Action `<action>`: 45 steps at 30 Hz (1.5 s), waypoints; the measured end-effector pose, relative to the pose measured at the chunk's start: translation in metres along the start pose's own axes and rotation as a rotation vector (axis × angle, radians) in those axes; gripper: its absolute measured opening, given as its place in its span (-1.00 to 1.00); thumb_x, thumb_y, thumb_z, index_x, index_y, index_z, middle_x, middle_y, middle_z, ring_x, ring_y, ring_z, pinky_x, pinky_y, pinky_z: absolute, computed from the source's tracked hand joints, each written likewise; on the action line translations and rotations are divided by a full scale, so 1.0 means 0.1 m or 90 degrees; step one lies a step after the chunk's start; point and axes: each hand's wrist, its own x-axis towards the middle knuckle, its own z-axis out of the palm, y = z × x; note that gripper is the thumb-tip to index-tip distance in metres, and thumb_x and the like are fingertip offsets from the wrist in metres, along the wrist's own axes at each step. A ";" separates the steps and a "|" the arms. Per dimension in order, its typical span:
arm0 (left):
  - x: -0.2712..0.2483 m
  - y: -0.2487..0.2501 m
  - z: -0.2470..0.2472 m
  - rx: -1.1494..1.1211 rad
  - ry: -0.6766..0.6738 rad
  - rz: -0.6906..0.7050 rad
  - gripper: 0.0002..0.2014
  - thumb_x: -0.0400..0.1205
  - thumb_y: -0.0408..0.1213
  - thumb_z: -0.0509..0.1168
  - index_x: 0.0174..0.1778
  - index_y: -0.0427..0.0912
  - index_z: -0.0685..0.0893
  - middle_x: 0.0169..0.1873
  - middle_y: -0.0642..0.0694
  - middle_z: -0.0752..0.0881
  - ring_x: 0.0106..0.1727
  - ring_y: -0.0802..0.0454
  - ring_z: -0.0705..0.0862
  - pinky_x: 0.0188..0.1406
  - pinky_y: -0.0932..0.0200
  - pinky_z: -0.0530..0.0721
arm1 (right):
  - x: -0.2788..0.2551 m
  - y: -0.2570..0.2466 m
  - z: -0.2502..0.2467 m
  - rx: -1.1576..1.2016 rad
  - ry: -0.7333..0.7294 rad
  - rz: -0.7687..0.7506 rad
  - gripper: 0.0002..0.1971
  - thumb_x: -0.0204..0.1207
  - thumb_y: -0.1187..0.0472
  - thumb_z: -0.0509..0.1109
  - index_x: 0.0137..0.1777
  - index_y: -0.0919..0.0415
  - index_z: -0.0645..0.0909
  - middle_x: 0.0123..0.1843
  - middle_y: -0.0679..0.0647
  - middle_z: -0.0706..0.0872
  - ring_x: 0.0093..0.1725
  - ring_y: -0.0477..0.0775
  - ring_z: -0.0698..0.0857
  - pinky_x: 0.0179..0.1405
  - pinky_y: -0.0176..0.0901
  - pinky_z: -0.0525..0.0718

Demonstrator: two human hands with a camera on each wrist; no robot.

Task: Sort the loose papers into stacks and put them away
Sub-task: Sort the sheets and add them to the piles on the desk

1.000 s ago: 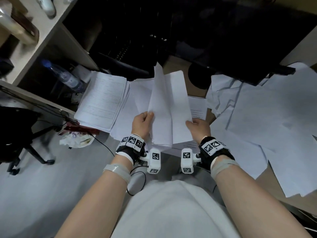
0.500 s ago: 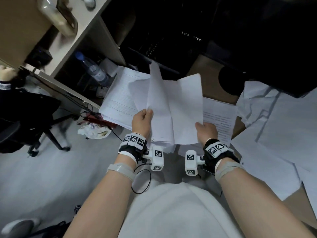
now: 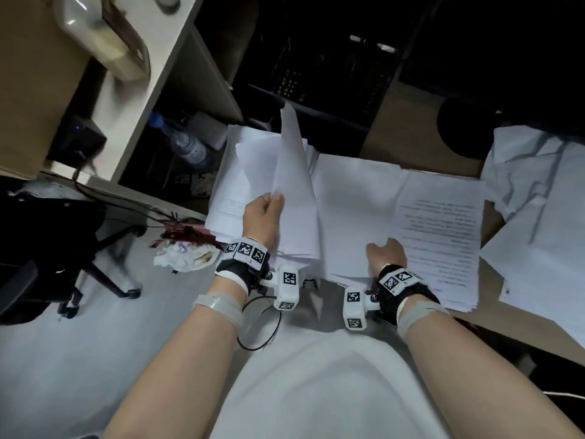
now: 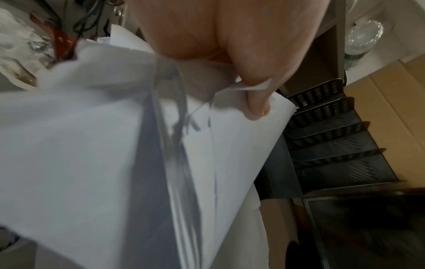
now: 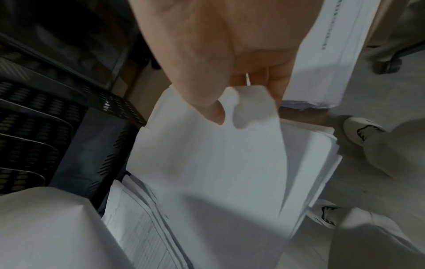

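Sorting looks partly done: three stacks lie side by side, a lined-form stack (image 3: 231, 188), a blank stack (image 3: 351, 217) and a printed stack (image 3: 443, 236). The left hand (image 3: 261, 217) has its fingers clamped on a bundle of sheets (image 3: 294, 185), while the right hand (image 3: 386, 255) pinches one blank sheet (image 5: 207, 154) over the blank stack. Loose papers (image 3: 538, 201) still sprawl to the right, and the black tray rack (image 4: 333, 142) beyond appears unfilled, so putting away remains.
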 end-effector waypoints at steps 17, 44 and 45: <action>0.11 0.50 0.26 -0.108 -0.214 -0.015 -0.44 0.75 0.12 0.17 -0.14 -0.38 0.74 -0.10 -0.35 0.81 -0.12 -0.12 0.75 0.05 -0.10 0.70 | -0.75 -0.93 -0.39 0.181 -0.190 -0.401 -0.22 0.48 0.10 0.60 0.67 -0.03 0.35 0.55 -0.15 0.50 0.40 -0.14 0.59 0.27 -0.37 0.59; 0.02 0.82 0.22 -0.151 -0.247 -0.028 -0.36 0.60 0.33 0.25 -0.17 -0.30 0.75 -0.28 -0.13 0.79 -0.20 -0.01 0.75 0.02 0.00 0.73 | -0.99 -1.08 -0.45 0.102 -0.156 -0.483 -0.39 0.60 -0.06 0.43 0.61 -0.05 0.35 0.58 -0.22 0.43 0.48 -0.35 0.39 0.46 -0.29 0.34; 0.02 0.82 0.22 -0.174 -0.257 -0.023 -0.48 0.64 0.19 0.31 -0.14 -0.28 0.77 -0.28 -0.11 0.81 -0.21 0.02 0.77 -0.04 0.07 0.72 | -1.00 -1.08 -0.46 0.113 -0.151 -0.483 -0.50 0.63 -0.01 0.40 0.55 -0.06 0.43 0.50 -0.23 0.51 0.40 -0.41 0.46 0.38 -0.34 0.41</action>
